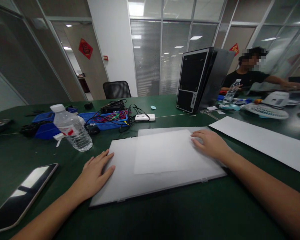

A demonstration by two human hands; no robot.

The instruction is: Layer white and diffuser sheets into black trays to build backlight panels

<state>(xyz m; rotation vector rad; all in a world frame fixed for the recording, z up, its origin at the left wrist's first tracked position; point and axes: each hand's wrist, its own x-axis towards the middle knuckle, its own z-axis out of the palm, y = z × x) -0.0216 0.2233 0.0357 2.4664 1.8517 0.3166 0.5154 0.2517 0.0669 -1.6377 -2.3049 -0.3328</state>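
A flat white panel (122, 185) with a thin dark edge and small clear clips lies before me on the green table. On top of it is a smaller white sheet (162, 151), which sticks out past the panel's far edge. My left hand (95, 173) rests on the panel's left side, fingers spread and thumb on its surface. Across from it, my right hand (211, 143) lies at the right side, fingertips touching the sheet's right part, fingers stretched out. Neither hand grips anything.
Left of the panel stand a water bottle (73, 128) and a phone (22, 196). Behind are a blue tray (105, 124) of tangled wires and a white device (145, 117). A black computer tower (202, 80), a long white board (262, 141) and a seated person (250, 75) are to the right.
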